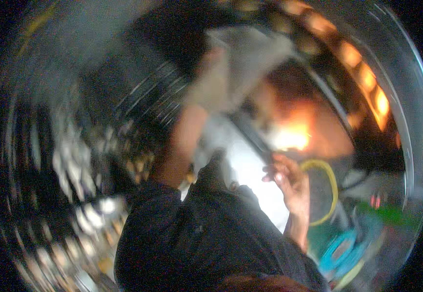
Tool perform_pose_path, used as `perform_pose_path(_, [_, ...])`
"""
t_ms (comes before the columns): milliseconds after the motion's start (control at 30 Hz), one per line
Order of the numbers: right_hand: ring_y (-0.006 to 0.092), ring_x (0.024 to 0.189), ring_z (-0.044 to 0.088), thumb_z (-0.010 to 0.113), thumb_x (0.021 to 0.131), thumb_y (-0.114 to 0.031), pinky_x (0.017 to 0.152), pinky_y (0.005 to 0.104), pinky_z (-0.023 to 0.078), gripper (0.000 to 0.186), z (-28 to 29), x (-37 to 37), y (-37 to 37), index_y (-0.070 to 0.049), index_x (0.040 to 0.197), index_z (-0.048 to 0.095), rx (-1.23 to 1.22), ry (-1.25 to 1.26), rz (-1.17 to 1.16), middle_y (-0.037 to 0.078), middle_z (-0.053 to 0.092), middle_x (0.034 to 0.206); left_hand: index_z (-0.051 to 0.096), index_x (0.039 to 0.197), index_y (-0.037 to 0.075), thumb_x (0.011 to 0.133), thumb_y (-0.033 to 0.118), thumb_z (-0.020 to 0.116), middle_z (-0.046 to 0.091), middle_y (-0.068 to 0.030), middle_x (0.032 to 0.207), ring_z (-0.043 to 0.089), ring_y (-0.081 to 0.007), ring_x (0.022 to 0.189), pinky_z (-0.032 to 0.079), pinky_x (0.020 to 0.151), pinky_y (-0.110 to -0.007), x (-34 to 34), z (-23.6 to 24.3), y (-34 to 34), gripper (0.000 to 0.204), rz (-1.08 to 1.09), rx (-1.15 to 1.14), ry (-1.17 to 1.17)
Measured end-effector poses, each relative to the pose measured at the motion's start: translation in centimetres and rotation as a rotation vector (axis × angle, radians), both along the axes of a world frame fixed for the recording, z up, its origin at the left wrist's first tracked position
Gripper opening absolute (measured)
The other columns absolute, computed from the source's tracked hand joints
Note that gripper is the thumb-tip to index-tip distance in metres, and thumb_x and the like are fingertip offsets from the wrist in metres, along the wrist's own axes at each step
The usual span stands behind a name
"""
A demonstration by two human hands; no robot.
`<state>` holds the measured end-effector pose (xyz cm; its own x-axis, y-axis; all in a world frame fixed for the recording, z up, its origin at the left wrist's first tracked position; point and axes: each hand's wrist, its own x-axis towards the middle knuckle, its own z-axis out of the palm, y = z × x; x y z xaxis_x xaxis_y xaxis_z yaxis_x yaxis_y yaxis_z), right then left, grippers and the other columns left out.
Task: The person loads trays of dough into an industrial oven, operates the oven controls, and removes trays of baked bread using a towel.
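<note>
A long, straight, dark grey bar (251,134) slants up-left from the nearer, curled right hand (291,182), but I cannot tell if that or the blurry left hand (209,82) grips anything.

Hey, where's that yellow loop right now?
In the head view, the yellow loop is right of centre, just to the right of the right hand and above the blue ring-shaped thing.

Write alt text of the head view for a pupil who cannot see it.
A bare right hand is at the lower end of a dark straight bar, near a bright orange glow; the left forearm extends toward a pale grey angular object. Blur hides detail; a yellow loop curves at right.
</note>
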<state>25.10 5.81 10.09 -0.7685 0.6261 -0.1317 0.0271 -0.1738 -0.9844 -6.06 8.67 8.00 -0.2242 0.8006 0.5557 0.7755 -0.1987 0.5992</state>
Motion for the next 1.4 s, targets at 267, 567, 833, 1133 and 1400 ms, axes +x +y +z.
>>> perform_pose_path(267, [0.0138, 0.084, 0.065, 0.066, 0.089, -0.012, 0.074, 0.0271, 0.051, 0.039, -3.3, 2.0, -6.6, -0.001, 0.125, 0.056, 0.343, -0.263, 0.419, 0.012, 0.070, 0.095, 0.055, 0.129, 0.011, 0.093, 0.027, 0.057, 0.056, -0.0140, 0.131, 0.053, -0.0306, 0.121, 0.040, 0.105, -0.040, 11.9, -21.1, -29.0, 0.039, 0.357, -0.487, -0.570])
perform_pose_path(567, [0.0244, 0.096, 0.067, 0.062, 0.092, -0.024, 0.085, 0.0341, 0.052, 0.034, 5.0, 7.1, -3.8, 0.001, 0.114, 0.064, 0.993, -0.218, -0.374, 0.017, 0.069, 0.104, 0.055, 0.129, 0.009, 0.094, 0.038, 0.054, 0.055, -0.0166, 0.130, 0.053, -0.0319, 0.118, 0.040, 0.104, -0.043, 18.7, -29.4, -46.0, 0.046, 0.508, -0.773, -0.570])
perform_pose_path(833, [0.0275, 0.103, 0.064, 0.072, 0.084, -0.016, 0.088, 0.0368, 0.052, 0.050, 12.2, 19.4, -2.0, -0.001, 0.127, 0.054, 1.547, -0.215, -0.764, 0.019, 0.063, 0.116, 0.057, 0.126, 0.007, 0.094, 0.041, 0.053, 0.057, -0.0175, 0.128, 0.055, -0.0322, 0.117, 0.041, 0.102, -0.043, 19.3, -32.9, -43.1, 0.047, 0.394, -0.882, -0.534])
perform_pose_path(1133, [0.0381, 0.119, 0.051, 0.069, 0.082, -0.027, 0.099, 0.0463, 0.044, 0.052, 26.3, 28.0, 9.0, -0.011, 0.128, 0.053, 2.192, -0.487, -1.493, 0.018, 0.049, 0.133, 0.059, 0.123, 0.005, 0.094, 0.045, 0.052, 0.058, -0.0186, 0.125, 0.056, -0.0325, 0.116, 0.042, 0.100, -0.044, 19.4, -35.1, -46.4, 0.050, 0.412, -0.932, -0.515])
perform_pose_path(1400, [0.0387, 0.115, 0.053, 0.068, 0.082, -0.021, 0.097, 0.0453, 0.046, 0.057, 29.5, 32.1, 11.8, -0.012, 0.133, 0.044, 1.788, -0.633, -1.292, 0.019, 0.049, 0.130, 0.061, 0.121, 0.004, 0.094, 0.048, 0.050, 0.060, -0.0195, 0.123, 0.057, -0.0328, 0.115, 0.043, 0.098, -0.045, 24.5, -36.8, -42.2, 0.053, 0.328, -0.982, -0.565])
